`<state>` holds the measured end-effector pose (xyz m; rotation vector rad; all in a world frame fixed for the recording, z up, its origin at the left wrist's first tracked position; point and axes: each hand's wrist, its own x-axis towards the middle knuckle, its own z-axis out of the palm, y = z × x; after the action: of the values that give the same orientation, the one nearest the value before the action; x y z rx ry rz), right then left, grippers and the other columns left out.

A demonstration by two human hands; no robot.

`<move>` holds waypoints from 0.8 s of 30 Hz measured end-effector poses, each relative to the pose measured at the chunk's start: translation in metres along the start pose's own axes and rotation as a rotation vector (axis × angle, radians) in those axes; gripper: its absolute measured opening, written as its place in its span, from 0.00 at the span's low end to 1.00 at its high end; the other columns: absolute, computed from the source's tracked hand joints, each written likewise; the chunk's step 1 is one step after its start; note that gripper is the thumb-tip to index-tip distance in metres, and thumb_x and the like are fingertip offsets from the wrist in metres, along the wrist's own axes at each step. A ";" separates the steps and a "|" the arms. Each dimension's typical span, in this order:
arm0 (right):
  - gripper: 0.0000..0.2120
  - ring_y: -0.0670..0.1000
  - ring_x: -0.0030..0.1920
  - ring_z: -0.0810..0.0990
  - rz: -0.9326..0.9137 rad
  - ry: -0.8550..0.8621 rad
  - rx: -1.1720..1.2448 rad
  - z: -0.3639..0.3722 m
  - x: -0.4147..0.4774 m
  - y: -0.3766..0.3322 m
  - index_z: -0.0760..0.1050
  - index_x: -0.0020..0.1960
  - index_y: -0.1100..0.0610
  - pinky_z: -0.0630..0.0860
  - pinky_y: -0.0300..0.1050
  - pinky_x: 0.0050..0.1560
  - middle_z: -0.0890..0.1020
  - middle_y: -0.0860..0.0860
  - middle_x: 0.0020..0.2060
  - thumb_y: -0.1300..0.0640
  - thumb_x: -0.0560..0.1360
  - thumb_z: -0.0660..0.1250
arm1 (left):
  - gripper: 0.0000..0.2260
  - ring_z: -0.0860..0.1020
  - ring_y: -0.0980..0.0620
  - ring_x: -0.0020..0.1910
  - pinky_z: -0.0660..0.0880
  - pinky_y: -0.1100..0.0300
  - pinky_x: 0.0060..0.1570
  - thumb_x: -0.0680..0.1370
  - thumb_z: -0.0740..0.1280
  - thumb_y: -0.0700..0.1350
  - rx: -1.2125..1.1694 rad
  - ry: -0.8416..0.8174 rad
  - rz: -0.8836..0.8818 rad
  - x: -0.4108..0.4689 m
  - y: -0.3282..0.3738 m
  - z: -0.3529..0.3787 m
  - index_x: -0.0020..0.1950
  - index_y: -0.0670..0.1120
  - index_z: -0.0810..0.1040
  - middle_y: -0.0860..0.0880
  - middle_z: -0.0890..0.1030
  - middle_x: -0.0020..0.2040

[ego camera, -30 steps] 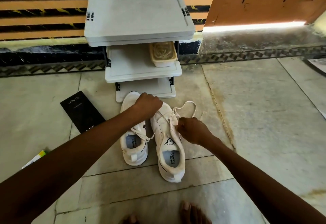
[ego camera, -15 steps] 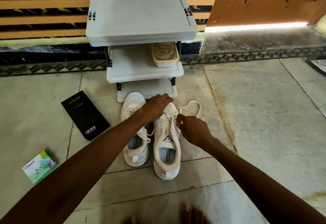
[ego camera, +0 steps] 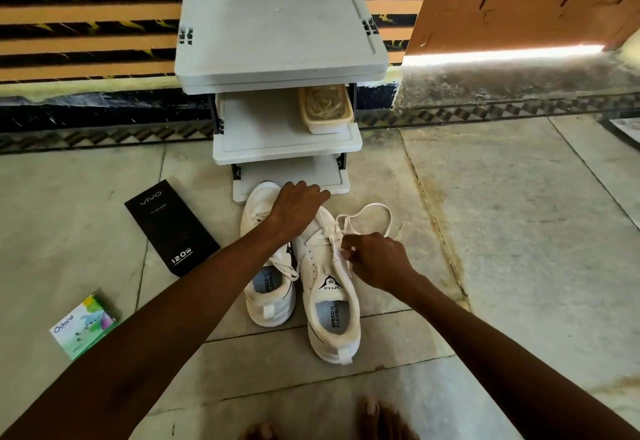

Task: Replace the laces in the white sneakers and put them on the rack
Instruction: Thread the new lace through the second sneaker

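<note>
**What the Floor Carries**

The tiled floor (ego camera: 502,231) carries two white sneakers (ego camera: 329,301) under the left hand (ego camera: 298,207), with the rack (ego camera: 277,23) just beyond it. A black box (ego camera: 171,228) and a green box (ego camera: 85,327) lie to its left, and a lace (ego camera: 381,212) loop lies beyond the right hand (ego camera: 375,259).

The left arm (ego camera: 156,318) comes in from 7 o'clock and stretches toward 1 o'clock. The left hand (ego camera: 298,209) lies palm down on a sneaker (ego camera: 311,266), its fingers relaxed and pointing to 2 o'clock. The right arm (ego camera: 502,346) enters from 4 o'clock, reaching toward 10 o'clock. The right hand (ego camera: 375,259) is curled, knuckles up, its fingertips pinching a lace (ego camera: 374,204). Bare toes (ego camera: 381,419) show at 6 o'clock.
</note>
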<state>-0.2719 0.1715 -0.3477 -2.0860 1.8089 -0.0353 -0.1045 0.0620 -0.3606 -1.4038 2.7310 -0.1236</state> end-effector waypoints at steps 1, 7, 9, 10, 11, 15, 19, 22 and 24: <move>0.10 0.56 0.46 0.82 0.005 0.003 -0.009 0.000 0.000 -0.002 0.78 0.57 0.47 0.69 0.43 0.39 0.83 0.50 0.46 0.54 0.78 0.62 | 0.15 0.77 0.46 0.54 0.69 0.54 0.49 0.77 0.64 0.36 -0.017 0.023 0.001 0.000 -0.002 -0.001 0.63 0.48 0.73 0.48 0.78 0.56; 0.09 0.56 0.45 0.82 0.070 -0.002 -0.001 0.000 -0.005 -0.009 0.77 0.54 0.48 0.74 0.45 0.43 0.83 0.51 0.45 0.55 0.77 0.62 | 0.12 0.80 0.44 0.54 0.77 0.50 0.49 0.76 0.67 0.37 -0.437 0.197 -0.233 0.011 -0.009 -0.020 0.59 0.46 0.74 0.49 0.82 0.56; 0.09 0.55 0.44 0.82 0.091 -0.013 0.042 -0.004 -0.006 -0.008 0.78 0.52 0.48 0.72 0.44 0.41 0.83 0.49 0.45 0.57 0.76 0.62 | 0.11 0.81 0.44 0.51 0.79 0.52 0.49 0.80 0.64 0.40 -0.898 0.171 -0.347 0.012 -0.004 -0.033 0.62 0.47 0.75 0.49 0.84 0.51; 0.09 0.53 0.44 0.81 0.105 -0.029 0.081 -0.006 -0.006 -0.008 0.78 0.51 0.48 0.71 0.43 0.41 0.82 0.48 0.44 0.58 0.75 0.62 | 0.12 0.81 0.46 0.46 0.79 0.54 0.45 0.81 0.64 0.40 -1.192 0.116 -0.383 0.008 0.003 -0.040 0.65 0.47 0.72 0.50 0.83 0.46; 0.10 0.52 0.43 0.80 0.122 -0.049 0.128 -0.009 -0.006 -0.008 0.78 0.49 0.47 0.70 0.42 0.40 0.82 0.46 0.43 0.59 0.74 0.62 | 0.16 0.81 0.49 0.42 0.79 0.58 0.40 0.80 0.65 0.40 -1.369 0.101 -0.395 0.001 0.010 -0.043 0.67 0.48 0.69 0.51 0.82 0.43; 0.11 0.49 0.44 0.79 0.165 -0.099 0.331 -0.011 -0.002 -0.008 0.78 0.42 0.45 0.74 0.44 0.42 0.80 0.43 0.41 0.60 0.74 0.61 | 0.24 0.79 0.52 0.49 0.78 0.52 0.49 0.77 0.69 0.46 -0.851 0.032 -0.290 -0.034 0.028 -0.039 0.71 0.49 0.65 0.49 0.78 0.53; 0.12 0.49 0.40 0.77 0.215 -0.101 0.496 -0.010 0.000 -0.007 0.80 0.41 0.50 0.74 0.45 0.45 0.78 0.42 0.34 0.62 0.74 0.61 | 0.23 0.71 0.40 0.64 0.72 0.48 0.59 0.77 0.68 0.45 -0.490 -0.348 -0.265 -0.053 0.028 -0.030 0.69 0.40 0.66 0.41 0.64 0.68; 0.12 0.47 0.36 0.74 0.240 -0.099 0.558 -0.018 -0.002 -0.010 0.80 0.39 0.52 0.71 0.43 0.43 0.77 0.41 0.31 0.64 0.74 0.61 | 0.19 0.72 0.41 0.62 0.70 0.53 0.58 0.77 0.68 0.43 -0.566 -0.398 -0.230 -0.054 0.024 -0.026 0.65 0.38 0.70 0.41 0.67 0.67; 0.14 0.45 0.33 0.73 0.285 -0.049 0.693 -0.034 -0.002 -0.015 0.79 0.36 0.52 0.70 0.39 0.38 0.77 0.42 0.28 0.66 0.73 0.60 | 0.16 0.73 0.41 0.61 0.71 0.54 0.55 0.76 0.67 0.39 -0.548 -0.386 -0.208 -0.055 0.023 -0.021 0.63 0.38 0.72 0.40 0.68 0.66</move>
<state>-0.2668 0.1663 -0.3110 -1.3316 1.7176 -0.4594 -0.0926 0.1209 -0.3407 -1.6098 2.3769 0.8513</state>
